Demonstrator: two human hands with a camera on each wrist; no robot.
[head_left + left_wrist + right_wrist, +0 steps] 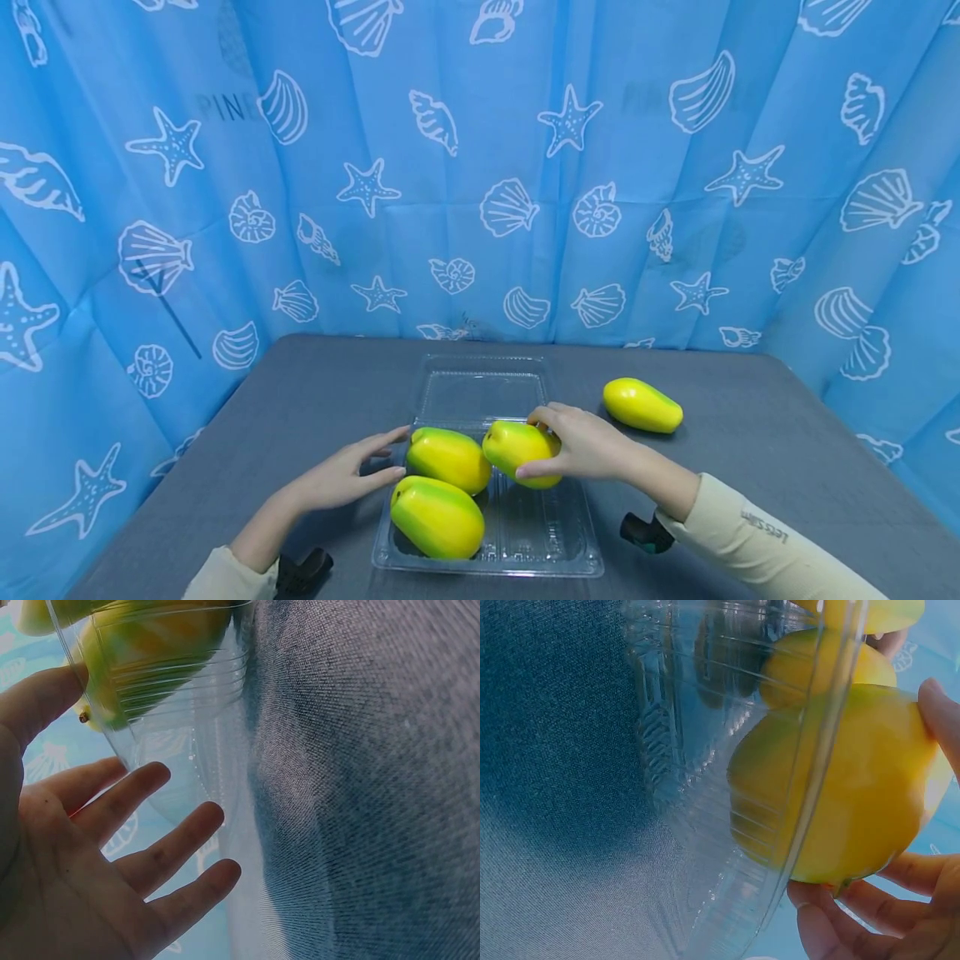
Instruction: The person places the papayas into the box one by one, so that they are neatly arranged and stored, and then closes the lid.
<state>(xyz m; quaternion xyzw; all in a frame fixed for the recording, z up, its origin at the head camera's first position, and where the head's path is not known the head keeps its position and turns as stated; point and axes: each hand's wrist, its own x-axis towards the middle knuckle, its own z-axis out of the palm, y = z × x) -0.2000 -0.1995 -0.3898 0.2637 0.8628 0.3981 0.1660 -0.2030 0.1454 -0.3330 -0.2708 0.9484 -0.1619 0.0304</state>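
In the head view my right hand (581, 442) grips a yellow-green papaya (517, 450) at the back right of a clear plastic clamshell box (525, 533). The right wrist view shows my thumb and fingers around this papaya (855, 787), which overlaps the box rim. Two more papayas lie in the left half of the box, one behind (450, 461) and one in front (438, 518). At the box's left side is my left hand (341, 477), its fingers spread and holding nothing. Its fingertips come right to the clear wall (180, 682) in the left wrist view.
Another papaya (642, 406) lies on the grey tabletop (330, 375) to the right, beyond my right hand. The box's lid (483, 396) is folded back, away from me. A blue curtain (480, 167) with white shell prints hangs behind the table.
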